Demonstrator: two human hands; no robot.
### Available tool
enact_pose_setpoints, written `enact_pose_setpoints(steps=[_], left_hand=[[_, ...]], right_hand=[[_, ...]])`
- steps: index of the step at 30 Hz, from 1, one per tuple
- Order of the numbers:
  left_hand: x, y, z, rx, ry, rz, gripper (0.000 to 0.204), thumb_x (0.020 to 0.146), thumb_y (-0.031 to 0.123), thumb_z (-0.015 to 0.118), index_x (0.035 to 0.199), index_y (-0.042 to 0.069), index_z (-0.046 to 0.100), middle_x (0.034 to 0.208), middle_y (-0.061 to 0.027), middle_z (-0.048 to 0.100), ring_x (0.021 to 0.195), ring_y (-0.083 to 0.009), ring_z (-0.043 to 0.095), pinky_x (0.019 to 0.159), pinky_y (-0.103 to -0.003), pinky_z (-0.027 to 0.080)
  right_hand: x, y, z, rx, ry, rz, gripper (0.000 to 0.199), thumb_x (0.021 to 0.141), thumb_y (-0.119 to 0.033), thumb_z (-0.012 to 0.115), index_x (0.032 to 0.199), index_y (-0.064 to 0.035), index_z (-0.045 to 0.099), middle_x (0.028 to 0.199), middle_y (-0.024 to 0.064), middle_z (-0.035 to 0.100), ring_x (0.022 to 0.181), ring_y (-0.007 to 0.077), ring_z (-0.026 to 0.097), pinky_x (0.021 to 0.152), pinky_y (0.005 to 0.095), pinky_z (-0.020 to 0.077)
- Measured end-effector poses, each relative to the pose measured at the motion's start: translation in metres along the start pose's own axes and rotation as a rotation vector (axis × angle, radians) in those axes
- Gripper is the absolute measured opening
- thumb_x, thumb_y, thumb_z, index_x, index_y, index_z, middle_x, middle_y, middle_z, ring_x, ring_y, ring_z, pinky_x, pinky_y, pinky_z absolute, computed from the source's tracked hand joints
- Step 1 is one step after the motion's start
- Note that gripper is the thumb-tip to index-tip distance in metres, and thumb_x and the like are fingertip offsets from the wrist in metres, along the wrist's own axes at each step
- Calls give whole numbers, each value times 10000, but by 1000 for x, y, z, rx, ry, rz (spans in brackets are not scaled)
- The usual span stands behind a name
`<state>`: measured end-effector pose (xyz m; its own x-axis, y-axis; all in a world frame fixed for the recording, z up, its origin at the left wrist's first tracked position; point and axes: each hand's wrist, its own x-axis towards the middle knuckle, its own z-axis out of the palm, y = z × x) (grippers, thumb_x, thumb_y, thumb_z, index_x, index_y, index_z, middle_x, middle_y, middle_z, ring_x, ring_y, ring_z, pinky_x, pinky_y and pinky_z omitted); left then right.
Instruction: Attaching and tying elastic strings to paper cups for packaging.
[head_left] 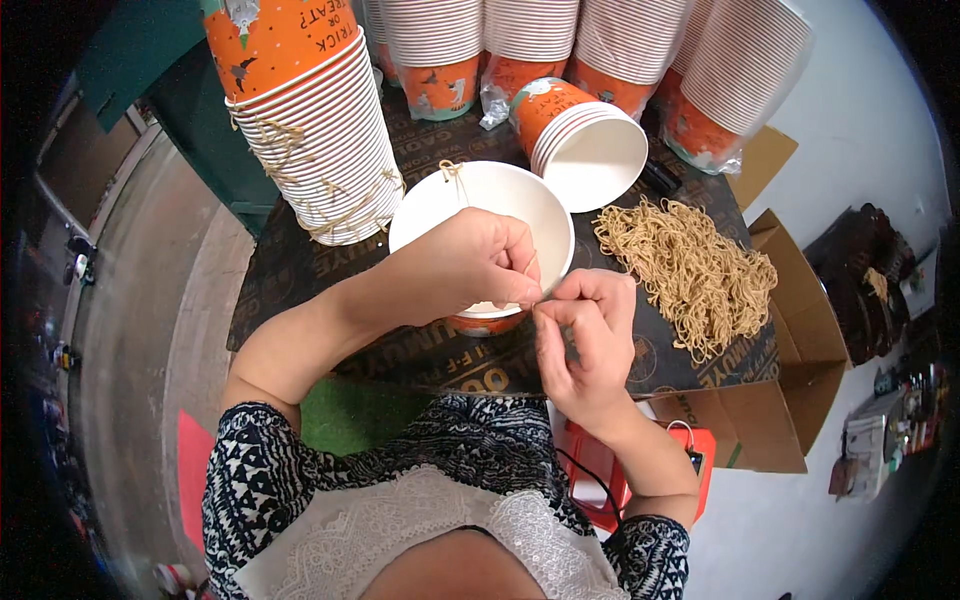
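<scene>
The left hand [497, 262] is pinching its thumb against its fingertips, and the right hand [592, 340] is pinching thumb to forefinger just beside it; a thin tan cord [531, 263] is only partly showing there. Both are working at the near rim of a white-lined paper bucket [510, 190], which is standing mouth-up near the front of the black tabletop [275, 290]. I'm thinking light, even tension would spare the rim from bending. Dark capitals are showing upside down on the nested bucket stack [320, 130]; gold lettering is repeating across the tabletop.
</scene>
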<state>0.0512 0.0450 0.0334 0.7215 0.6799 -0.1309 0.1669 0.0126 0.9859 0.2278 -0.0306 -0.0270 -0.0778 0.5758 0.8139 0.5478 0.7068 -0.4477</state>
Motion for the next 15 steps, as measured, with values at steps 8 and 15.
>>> enact_pose_setpoints(steps=[8, 15], left_hand=[[1, -9, 2, -42, -38, 111, 135, 837, -47, 661, 851, 36, 556, 854, -3, 613, 791, -76, 581, 689, -216, 481], [-4, -20, 10, 511, 189, 410, 162, 823, -72, 653, 885, 28, 542, 831, -36, 599, 739, -100, 570, 666, -244, 465]], right_hand=[[10, 19, -4, -84, -54, -25, 117, 803, -16, 652, 902, -68, 617, 981, 56, 623, 947, 281, 559, 914, 408, 320], [15, 17, -4, -100, -133, 24, 116, 831, -33, 652, 936, -81, 659, 897, 56, 574, 970, 275, 504, 848, 421, 312]])
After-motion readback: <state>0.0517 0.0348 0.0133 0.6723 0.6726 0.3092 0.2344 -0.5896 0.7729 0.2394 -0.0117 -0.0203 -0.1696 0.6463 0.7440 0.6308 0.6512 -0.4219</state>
